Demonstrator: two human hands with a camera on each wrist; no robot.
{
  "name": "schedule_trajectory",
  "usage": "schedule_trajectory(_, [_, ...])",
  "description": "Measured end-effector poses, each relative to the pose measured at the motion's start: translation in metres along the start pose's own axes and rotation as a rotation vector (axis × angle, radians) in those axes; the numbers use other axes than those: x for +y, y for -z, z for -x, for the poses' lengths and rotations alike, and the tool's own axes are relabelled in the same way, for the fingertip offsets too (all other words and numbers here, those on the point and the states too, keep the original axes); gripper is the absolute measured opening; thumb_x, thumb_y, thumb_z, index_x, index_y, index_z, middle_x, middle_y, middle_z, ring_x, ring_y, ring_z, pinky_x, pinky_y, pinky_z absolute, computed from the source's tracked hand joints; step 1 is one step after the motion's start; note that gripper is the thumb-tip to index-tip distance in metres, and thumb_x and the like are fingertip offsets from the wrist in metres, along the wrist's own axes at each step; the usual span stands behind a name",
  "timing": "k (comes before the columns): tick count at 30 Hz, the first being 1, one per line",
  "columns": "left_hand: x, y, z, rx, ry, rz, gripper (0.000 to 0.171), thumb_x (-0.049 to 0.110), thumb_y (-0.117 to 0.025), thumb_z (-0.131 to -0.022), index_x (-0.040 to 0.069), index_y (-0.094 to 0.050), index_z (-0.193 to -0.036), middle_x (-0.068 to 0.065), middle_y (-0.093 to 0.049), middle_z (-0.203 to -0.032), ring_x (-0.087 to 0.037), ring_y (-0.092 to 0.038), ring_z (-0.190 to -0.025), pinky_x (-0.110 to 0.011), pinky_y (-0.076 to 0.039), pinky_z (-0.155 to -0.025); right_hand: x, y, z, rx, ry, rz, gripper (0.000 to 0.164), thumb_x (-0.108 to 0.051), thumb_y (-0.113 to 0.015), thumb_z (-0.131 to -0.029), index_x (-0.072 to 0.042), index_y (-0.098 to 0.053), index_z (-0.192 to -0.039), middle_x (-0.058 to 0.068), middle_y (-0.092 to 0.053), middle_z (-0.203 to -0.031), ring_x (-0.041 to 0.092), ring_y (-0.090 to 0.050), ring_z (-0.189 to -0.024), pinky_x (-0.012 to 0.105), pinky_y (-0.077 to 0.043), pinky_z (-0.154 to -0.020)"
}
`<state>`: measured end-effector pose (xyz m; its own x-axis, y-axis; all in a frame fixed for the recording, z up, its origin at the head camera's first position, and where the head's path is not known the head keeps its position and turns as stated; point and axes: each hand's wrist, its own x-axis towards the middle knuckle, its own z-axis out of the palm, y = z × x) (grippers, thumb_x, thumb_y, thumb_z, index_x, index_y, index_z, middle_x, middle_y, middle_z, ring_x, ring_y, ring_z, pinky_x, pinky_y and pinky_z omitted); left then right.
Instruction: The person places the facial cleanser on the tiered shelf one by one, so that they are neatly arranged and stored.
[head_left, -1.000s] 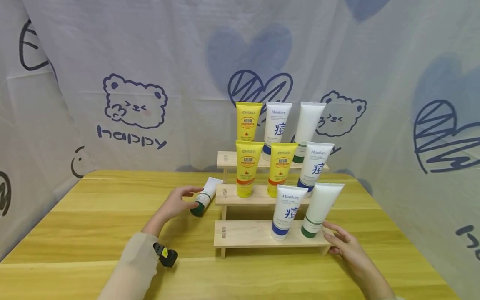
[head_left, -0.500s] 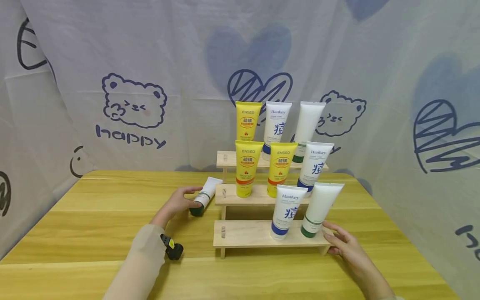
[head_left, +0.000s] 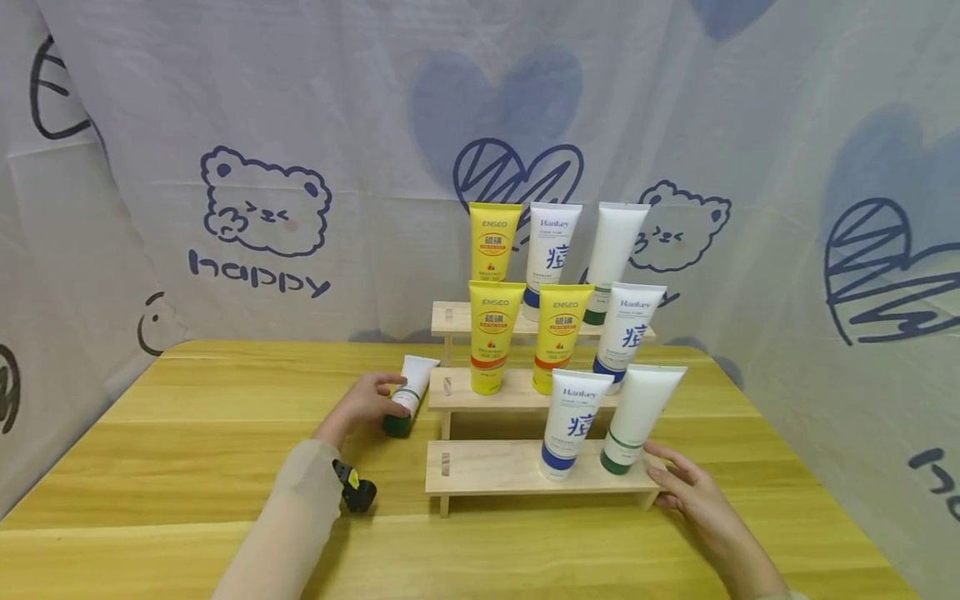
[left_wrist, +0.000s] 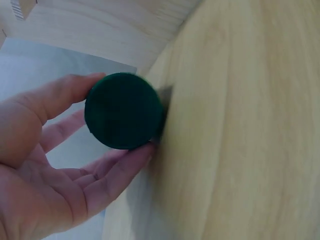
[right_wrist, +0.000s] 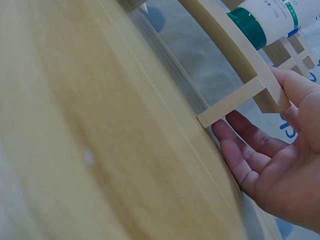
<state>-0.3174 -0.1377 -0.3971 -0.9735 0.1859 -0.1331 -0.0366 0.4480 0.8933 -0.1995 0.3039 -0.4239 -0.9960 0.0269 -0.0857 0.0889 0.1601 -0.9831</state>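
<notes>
A white tube with a green cap (head_left: 417, 373) lies on the table just left of the tiered wooden stand (head_left: 480, 467). My left hand (head_left: 366, 398) has its thumb and fingers on either side of that tube; in the left wrist view they pinch it around the green cap (left_wrist: 124, 111). At the stand's front right corner, my right hand (head_left: 693, 498) grips the end of the lowest shelf. The right wrist view has the thumb on the shelf end (right_wrist: 272, 95) and curled fingers beside the leg (right_wrist: 232, 102).
Upright tubes fill parts of the three shelves: yellow ones (head_left: 495, 333), white ones with blue caps (head_left: 573, 421) and white ones with green caps (head_left: 641, 417). A printed cloth (head_left: 390, 167) hangs behind the wooden table (head_left: 187, 467).
My left hand has moved slightly right, and the tube's lying angle has turned a little more upright in the view. The right hand stays on the stand.
</notes>
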Motion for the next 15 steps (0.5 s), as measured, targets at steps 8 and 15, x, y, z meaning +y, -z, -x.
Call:
schedule_trajectory(8, [-0.004,0.005,0.001,-0.143,0.014,-0.001,0.076,0.004,-0.073,-0.07,0.008,-0.037,-0.136,-0.039,-0.03,-0.124,-0.033,-0.055,-0.082,-0.041,-0.051,-0.059,0.002,-0.001,0.0,0.002,0.03,-0.018,0.035,-0.02,-0.058,-0.087,-0.012,-0.053,-0.121,0.006,-0.051,-0.113,0.014,-0.055,-0.087,0.029,-0.047,-0.069])
schedule_trajectory(15, [0.01,0.001,0.013,-0.133,0.033,-0.093,0.071,0.002,-0.063,-0.075,0.007,-0.032,-0.138,-0.034,-0.037,-0.123,-0.028,-0.051,-0.082,-0.038,-0.05,-0.058,0.002,-0.001,0.001,-0.001,0.033,-0.024,0.029,-0.02,-0.058,-0.087,-0.019,-0.056,-0.116,0.004,-0.052,-0.11,0.013,-0.055,-0.085,0.029,-0.048,-0.069])
